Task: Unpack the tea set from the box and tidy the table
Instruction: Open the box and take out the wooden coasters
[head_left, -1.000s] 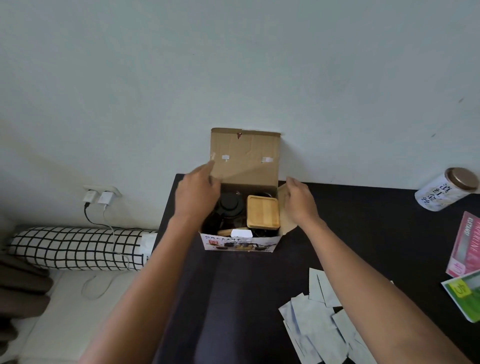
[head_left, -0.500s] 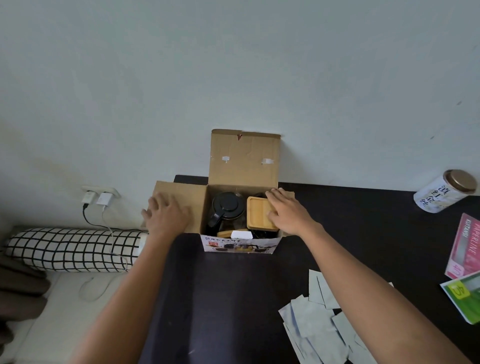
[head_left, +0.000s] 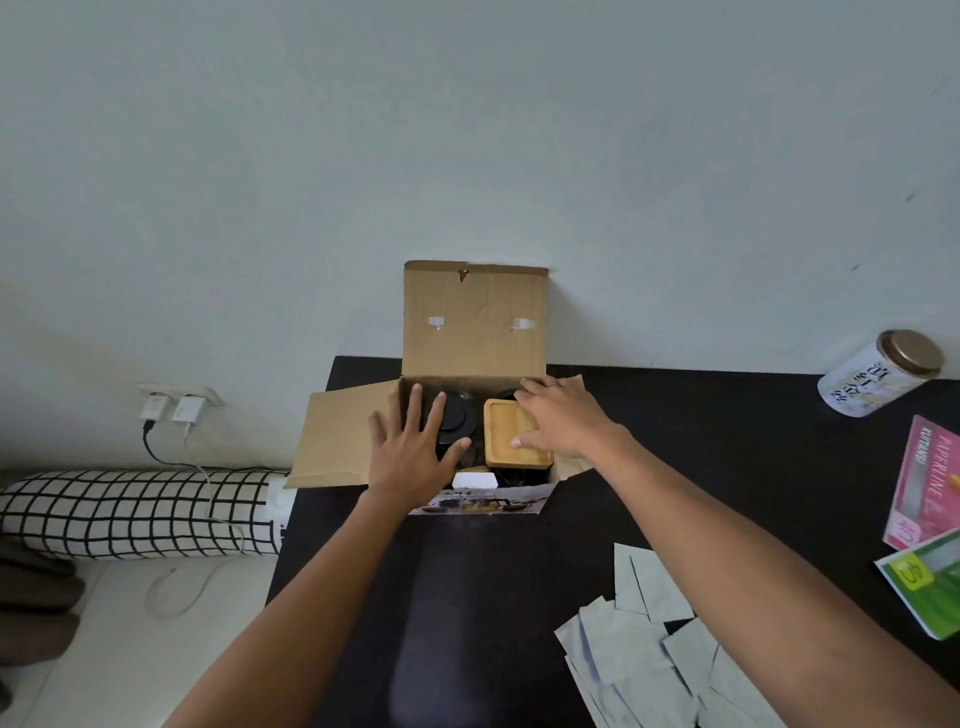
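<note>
Both hands are spread open: left hand (head_left: 410, 452) over the black teapot (head_left: 457, 423), right hand (head_left: 558, 418) on the wooden tray (head_left: 511, 441). Tightly packed in the box (head_left: 475, 322), pieces could snag and knock together.

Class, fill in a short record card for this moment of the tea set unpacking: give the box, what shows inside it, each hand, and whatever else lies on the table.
box: cardboard box, flaps open, at the black table far edge
inside: black round lid, bamboo tray
left hand: open, spread over the black lid
right hand: open, on the bamboo tray
also on table: tea tin on its side, white sachets, pink and green packs
</note>
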